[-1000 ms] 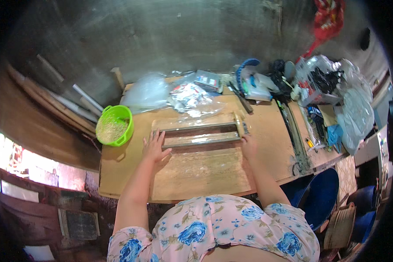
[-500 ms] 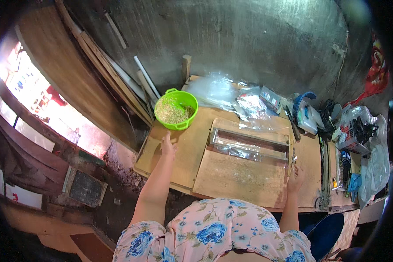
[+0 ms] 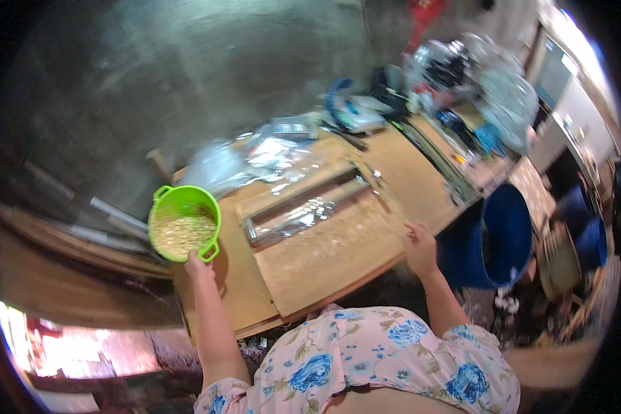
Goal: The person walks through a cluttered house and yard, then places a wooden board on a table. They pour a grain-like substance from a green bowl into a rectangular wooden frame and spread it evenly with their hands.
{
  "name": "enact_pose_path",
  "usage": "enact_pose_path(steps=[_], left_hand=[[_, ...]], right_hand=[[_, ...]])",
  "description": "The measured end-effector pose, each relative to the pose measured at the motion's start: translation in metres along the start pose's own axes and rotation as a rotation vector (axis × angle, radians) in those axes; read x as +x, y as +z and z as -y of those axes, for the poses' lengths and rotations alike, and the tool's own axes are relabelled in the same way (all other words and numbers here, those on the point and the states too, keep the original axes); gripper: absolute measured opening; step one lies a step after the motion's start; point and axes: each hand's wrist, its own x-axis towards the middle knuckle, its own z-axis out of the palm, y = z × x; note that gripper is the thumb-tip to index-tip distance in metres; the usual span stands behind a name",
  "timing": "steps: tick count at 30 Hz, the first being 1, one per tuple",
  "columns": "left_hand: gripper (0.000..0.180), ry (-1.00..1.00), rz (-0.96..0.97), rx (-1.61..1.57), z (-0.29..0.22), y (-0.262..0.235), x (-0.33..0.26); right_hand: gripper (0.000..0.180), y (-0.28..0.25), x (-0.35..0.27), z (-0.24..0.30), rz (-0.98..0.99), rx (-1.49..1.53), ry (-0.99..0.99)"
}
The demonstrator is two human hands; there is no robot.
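My left hand (image 3: pixel 199 263) reaches to the near rim of a bright green basket (image 3: pixel 183 222) filled with pale grain, by its handle at the left end of the wooden table (image 3: pixel 324 252). My right hand (image 3: pixel 419 245) hovers over the table's right front edge, fingers loosely apart and holding nothing. Between the hands lies a long shallow wooden frame with shiny clear plastic (image 3: pixel 303 210) in it.
Crumpled clear plastic bags (image 3: pixel 255 155) lie at the back of the table. Tools and clutter (image 3: pixel 428 76) pile up at the far right. A blue barrel (image 3: pixel 500 234) stands right of the table. Planks and pipes (image 3: pixel 96 214) lean at the left.
My left hand left the wooden frame and went left to the green basket. My right hand slid off the frame to the table's front right. The view swung left, then tilted.
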Motion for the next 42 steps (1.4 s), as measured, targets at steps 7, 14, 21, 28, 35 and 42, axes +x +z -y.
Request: enact_pose_path(steps=[7,14,21,28,35,42], left_hand=[[0.031,0.086,0.49,0.21,0.051,0.089,-0.205],[0.037,-0.46,0.999,0.479,0.237,0.117,-0.389],[0.038,-0.826,1.415,0.818,0.406,0.116,-0.588],[0.073,-0.933,1.445,1.127,0.492,0.173,-0.69],[0.071,-0.576,1.274,1.405,0.608,0.287,-0.63],[0.074,0.447,1.376,1.563,0.724,0.39,-0.624]], right_hand=[[0.073,-0.05,-0.023,0.013,0.372,0.474,0.417],[0.105,-0.167,-0.08,-0.06,0.194,1.123,0.755],[0.072,-0.316,-0.224,-0.232,-0.328,1.392,0.861],[0.076,-0.444,-0.234,-0.295,-0.727,1.039,0.966],[0.099,-0.517,-0.204,-0.44,-1.048,0.224,0.844],[0.112,-0.521,-0.084,-0.53,-0.441,-0.434,1.087]])
